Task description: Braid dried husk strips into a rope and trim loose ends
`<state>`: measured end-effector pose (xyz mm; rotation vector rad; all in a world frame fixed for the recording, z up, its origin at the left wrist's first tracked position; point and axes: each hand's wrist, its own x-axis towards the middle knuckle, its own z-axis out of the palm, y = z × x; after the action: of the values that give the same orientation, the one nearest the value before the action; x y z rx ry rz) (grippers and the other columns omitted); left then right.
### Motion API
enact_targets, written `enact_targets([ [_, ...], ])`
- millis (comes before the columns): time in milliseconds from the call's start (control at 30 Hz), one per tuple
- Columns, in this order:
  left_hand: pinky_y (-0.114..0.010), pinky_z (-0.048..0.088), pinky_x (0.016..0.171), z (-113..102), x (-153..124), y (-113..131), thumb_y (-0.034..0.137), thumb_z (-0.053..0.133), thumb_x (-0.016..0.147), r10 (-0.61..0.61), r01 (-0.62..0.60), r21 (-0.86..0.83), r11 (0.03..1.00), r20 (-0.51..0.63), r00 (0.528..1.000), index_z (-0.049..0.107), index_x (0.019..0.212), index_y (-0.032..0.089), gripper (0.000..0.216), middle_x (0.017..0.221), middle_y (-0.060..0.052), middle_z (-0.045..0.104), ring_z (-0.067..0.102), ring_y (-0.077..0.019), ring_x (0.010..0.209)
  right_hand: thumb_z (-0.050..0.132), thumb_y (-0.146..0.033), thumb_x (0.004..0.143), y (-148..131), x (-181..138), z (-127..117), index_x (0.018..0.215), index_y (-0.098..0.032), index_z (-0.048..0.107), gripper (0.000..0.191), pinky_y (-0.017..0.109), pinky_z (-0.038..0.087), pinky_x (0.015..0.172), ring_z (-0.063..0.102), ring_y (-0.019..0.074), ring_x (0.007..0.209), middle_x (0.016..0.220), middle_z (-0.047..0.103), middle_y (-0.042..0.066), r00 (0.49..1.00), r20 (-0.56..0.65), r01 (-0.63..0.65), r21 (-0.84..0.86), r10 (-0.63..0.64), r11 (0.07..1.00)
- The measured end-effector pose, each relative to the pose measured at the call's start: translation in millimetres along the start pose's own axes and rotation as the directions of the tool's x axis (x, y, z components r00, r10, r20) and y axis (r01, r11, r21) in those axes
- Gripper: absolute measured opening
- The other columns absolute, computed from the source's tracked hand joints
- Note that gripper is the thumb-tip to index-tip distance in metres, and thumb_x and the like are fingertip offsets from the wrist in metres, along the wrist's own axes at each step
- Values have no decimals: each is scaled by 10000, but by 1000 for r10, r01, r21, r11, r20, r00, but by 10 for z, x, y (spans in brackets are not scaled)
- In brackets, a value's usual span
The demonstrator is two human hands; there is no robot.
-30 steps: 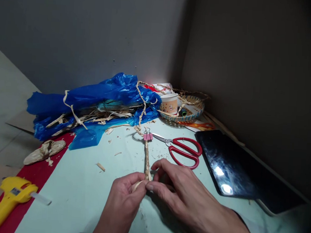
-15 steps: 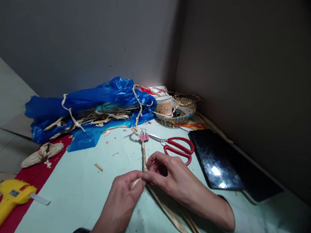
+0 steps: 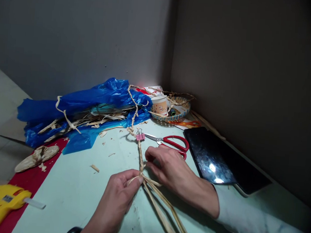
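The left hand [image 3: 122,191] pinches the straw braid [image 3: 140,158] over the table [image 3: 67,188], presumably to keep its weave tight; a pink clip [image 3: 140,137] grips it farther off; the right hand [image 3: 174,171] hovers alongside, half-open, seemingly empty.

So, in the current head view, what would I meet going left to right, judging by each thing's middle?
Yellow glue gun → pale sole-shaped piece → left hand, pinching the lower end of the braid → pink binder clip → right hand → black tablet.
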<state>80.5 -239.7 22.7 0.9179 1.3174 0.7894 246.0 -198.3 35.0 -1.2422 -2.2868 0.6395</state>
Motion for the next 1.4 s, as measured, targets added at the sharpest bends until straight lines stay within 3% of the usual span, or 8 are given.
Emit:
enact_targets([
  [133,-178,116,378,-3,-9,-4,430,699,742,10,-10,13,1000,-1,1000,667,715,146,287,411,109,355,200,-39,376,531,-125,889,22,-22,44,753,-167,551,144,252,263,567,436,125,637,693,536,-6,1000,14,24,-51,-23,998],
  [400,-192,152,396,-22,13,-29,379,670,768,34,-34,38,999,3,999,692,746,151,230,440,86,442,233,-54,386,466,-233,955,-133,-204,-39,812,-187,609,207,326,354,731,487,202,836,895,583,61,994,12,105,-200,-105,974],
  [600,-214,145,397,-41,33,-57,373,624,811,43,-43,96,994,-1,999,724,802,160,236,402,109,373,205,-62,363,399,-244,987,-231,-267,-30,828,-175,593,260,311,396,726,556,189,779,832,623,61,968,244,-33,-92,55,995],
  [867,-229,273,481,14,-32,11,353,615,791,129,-112,239,965,-60,990,602,584,182,269,536,50,478,379,-122,529,345,-281,993,-217,-276,-44,723,-199,520,332,289,366,629,562,179,714,749,608,43,973,172,-145,-61,154,988],
  [1067,-262,329,596,13,-27,-28,327,519,818,183,-151,366,918,-52,982,562,608,172,264,598,29,461,413,-158,645,318,-304,980,-367,-378,47,819,-219,568,310,276,298,504,610,198,666,729,633,57,940,235,-230,-95,247,968],
  [1233,-246,220,491,2,-39,-40,361,533,806,69,-67,225,972,-1,998,452,569,203,296,531,78,326,253,-112,526,463,-156,874,-293,-405,336,933,-164,588,139,317,283,497,615,230,599,703,660,56,973,230,42,-264,20,964],
  [1333,-242,188,469,-8,-57,-35,415,534,829,49,-51,117,992,18,999,455,595,207,323,517,84,334,234,-103,499,583,-39,719,-231,-420,458,1007,-100,607,296,336,275,496,610,253,597,757,676,83,952,252,271,-448,-171,852],
  [1400,-234,181,453,-27,-47,-50,421,578,811,71,-75,98,992,44,997,507,620,193,306,529,81,365,238,-94,490,580,-44,766,-233,-431,443,999,-112,622,246,337,298,507,606,235,605,782,684,77,948,220,309,-449,-232,838],
])
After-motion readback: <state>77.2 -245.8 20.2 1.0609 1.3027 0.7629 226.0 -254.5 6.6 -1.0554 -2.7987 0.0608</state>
